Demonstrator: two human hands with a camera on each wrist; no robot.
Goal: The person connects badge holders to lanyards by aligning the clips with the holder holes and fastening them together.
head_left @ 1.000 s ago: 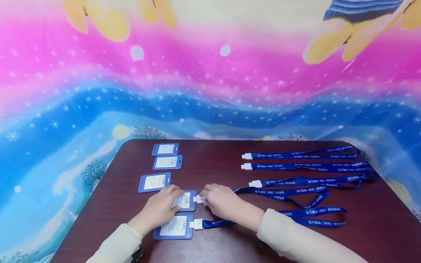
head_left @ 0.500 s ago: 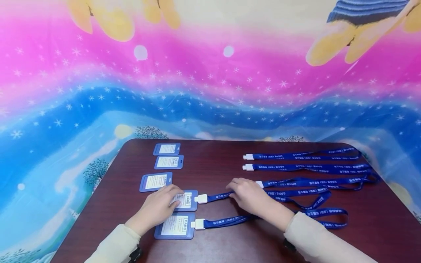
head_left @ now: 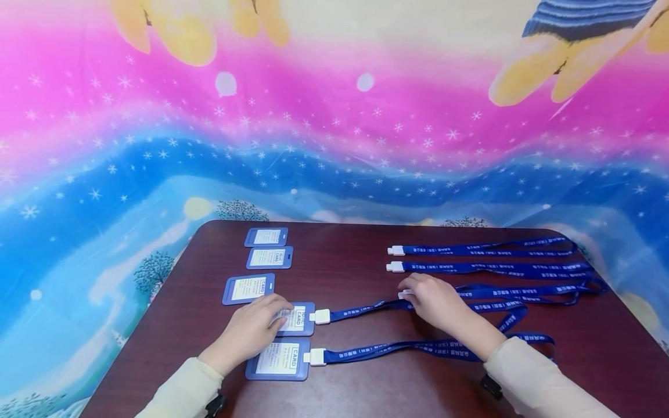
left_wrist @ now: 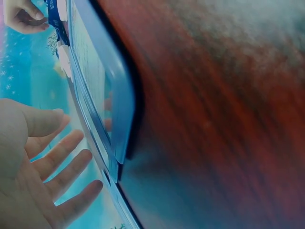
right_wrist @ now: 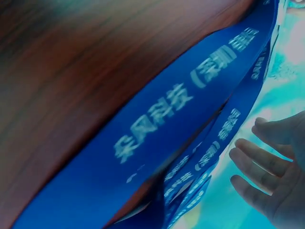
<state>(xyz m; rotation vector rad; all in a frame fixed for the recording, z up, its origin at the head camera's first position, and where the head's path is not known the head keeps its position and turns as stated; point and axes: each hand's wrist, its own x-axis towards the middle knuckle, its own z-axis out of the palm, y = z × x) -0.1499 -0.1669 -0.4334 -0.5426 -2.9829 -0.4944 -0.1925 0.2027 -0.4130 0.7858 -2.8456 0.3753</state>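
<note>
My left hand point(head_left: 253, 326) lies over a blue badge holder point(head_left: 303, 328) in the head view, its fingers straight and loosely spread in the left wrist view. A white clip point(head_left: 322, 316) joins that holder to a blue lanyard point(head_left: 358, 311). Nearer me, another badge holder point(head_left: 276, 361) has a clip point(head_left: 316, 356) and lanyard point(head_left: 376, 350) on it. My right hand point(head_left: 436, 305) is at the white clip point(head_left: 403, 295) of a third lanyard point(head_left: 502, 290), its fingers partly covering the clip. In the right wrist view those fingers look extended, with nothing gripped.
Three more badge holders without lanyards lie along the left: one in front point(head_left: 248, 289), one behind it point(head_left: 269, 257) and one farthest back point(head_left: 266, 237). Two lanyards point(head_left: 491, 249) with white clips point(head_left: 395, 266) lie at the back right. A patterned cloth point(head_left: 334, 145) hangs behind the table point(head_left: 334, 261).
My right hand has left the clip at the second badge holder and moved right along its lanyard to the third lanyard's clip. My left hand has stayed on the badge holder.
</note>
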